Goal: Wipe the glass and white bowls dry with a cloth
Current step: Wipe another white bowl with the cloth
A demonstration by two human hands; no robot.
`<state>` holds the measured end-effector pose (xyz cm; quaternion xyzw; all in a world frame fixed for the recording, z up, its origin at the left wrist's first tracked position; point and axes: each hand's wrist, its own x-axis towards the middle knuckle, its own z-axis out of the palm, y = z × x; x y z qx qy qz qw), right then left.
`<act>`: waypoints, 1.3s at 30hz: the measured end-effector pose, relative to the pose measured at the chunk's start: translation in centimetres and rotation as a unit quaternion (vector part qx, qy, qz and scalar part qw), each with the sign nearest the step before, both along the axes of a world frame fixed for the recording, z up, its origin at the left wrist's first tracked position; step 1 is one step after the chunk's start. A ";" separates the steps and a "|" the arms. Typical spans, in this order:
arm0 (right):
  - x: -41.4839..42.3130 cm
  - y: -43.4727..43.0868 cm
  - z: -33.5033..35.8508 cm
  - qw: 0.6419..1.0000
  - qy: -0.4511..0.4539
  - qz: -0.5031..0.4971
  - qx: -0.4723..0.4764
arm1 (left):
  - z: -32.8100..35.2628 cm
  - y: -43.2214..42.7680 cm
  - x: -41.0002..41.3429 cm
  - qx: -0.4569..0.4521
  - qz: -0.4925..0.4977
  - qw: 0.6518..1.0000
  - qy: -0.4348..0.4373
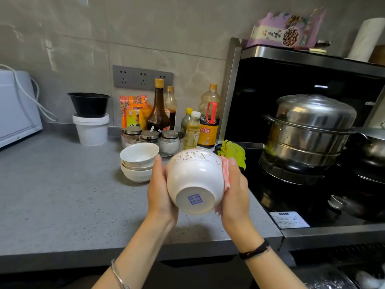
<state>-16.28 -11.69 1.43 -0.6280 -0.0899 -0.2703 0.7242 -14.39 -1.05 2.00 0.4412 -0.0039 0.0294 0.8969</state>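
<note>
A grey bench (62,195) carries a stack of white bowls (138,161) near the bottles (206,122). Above it a white bowl (193,180) is tilted, base toward the camera; the left grip (159,190) curls round its left side and the right grip (236,192) clasps a pink cloth (226,174) against its right side

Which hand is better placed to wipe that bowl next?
Probably the right hand: the pink cloth sits between it and the white bowl. The left hand only steadies the bare side.
</note>
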 end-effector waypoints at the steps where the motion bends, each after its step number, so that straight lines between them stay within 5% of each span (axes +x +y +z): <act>1: 0.0 -0.3 0.3 1.000 0.000 -0.006 0.002 | -0.4 0.0 0.3 0.053 -0.010 0.999 -0.005; 4: 0.3 -1.3 0.7 0.999 -0.040 -0.021 -0.011 | -1.2 0.8 1.0 0.250 -0.057 0.966 -0.029; 6: 0.5 -1.9 0.2 0.986 -0.111 -0.071 -0.106 | -1.6 1.7 0.9 0.311 -0.150 0.939 -0.011; 10: 0.1 -2.4 -0.7 0.879 -0.249 -0.161 -0.373 | -2.1 3.2 -0.7 0.227 -0.346 0.910 0.020; 14: -0.9 -1.9 -2.1 0.829 -0.298 -0.128 -0.456 | -3.1 4.3 -1.7 0.067 -0.366 0.926 0.057; 17: -1.6 -1.4 -2.9 0.865 -0.214 -0.055 -0.451 | -4.7 4.3 -2.4 0.034 -0.290 0.955 0.050; 21: -2.1 -1.1 -1.4 0.968 -0.020 0.080 -0.235 | -6.6 4.3 -3.0 0.060 -0.176 0.982 0.014; 26: -2.1 -0.9 1.2 0.961 0.091 0.097 -0.241 | -7.4 4.3 -3.7 0.116 -0.064 0.991 -0.019; 29: -3.7 0.0 0.3 0.883 0.086 0.103 -0.451 | -7.7 4.3 -3.7 0.161 -0.038 0.985 -0.052; 32: -3.5 0.4 -1.4 0.772 -0.024 0.009 -0.635 | -7.7 4.2 -3.9 0.173 -0.021 0.982 -0.074; 39: -4.4 -1.4 -3.8 0.594 -0.096 0.002 -0.798 | -8.4 4.7 -4.3 0.162 0.089 0.980 -0.075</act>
